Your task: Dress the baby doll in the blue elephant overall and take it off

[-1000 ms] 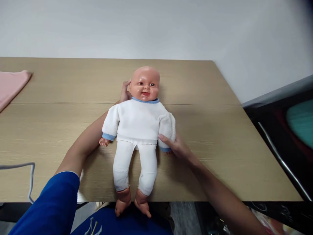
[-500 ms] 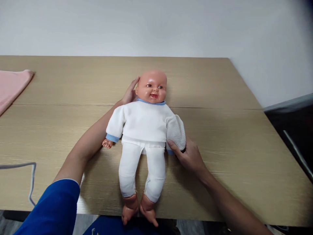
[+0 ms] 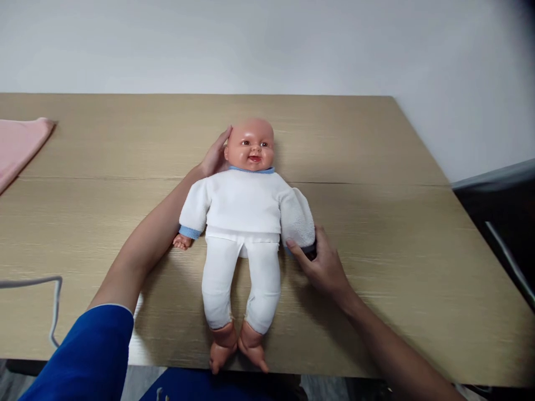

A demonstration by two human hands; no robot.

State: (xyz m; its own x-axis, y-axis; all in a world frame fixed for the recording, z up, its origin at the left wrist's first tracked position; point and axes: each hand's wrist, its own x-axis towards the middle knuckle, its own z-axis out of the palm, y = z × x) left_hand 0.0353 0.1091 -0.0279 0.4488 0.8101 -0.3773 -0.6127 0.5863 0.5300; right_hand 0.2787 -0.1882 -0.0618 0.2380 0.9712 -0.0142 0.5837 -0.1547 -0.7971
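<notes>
A baby doll [image 3: 244, 203] in a white top with blue trim and white trousers lies on its back, feet toward me. Behind the left-hand side of its head is my left hand [image 3: 216, 155], cupping it; most of the fingers are hidden. My right hand [image 3: 321, 262] grips the cuff end of the doll's white sleeve [image 3: 297, 217], thumb in front and fingers behind. The doll's hand on that side is mostly out of sight. Its other hand [image 3: 183, 241] shows below a blue cuff, near my left forearm.
The wooden table [image 3: 384, 234] has a seam across it and meets a pale wall. A folded pink cloth [image 3: 20, 147] lies at the far left. A grey cable [image 3: 56, 306] bends near the front left. Beyond the right edge is a dark object [image 3: 501, 223].
The doll's head and upper body have shifted slightly left, my left hand moving with them. The feet sit a little farther from me. My right hand keeps its hold on the sleeve.
</notes>
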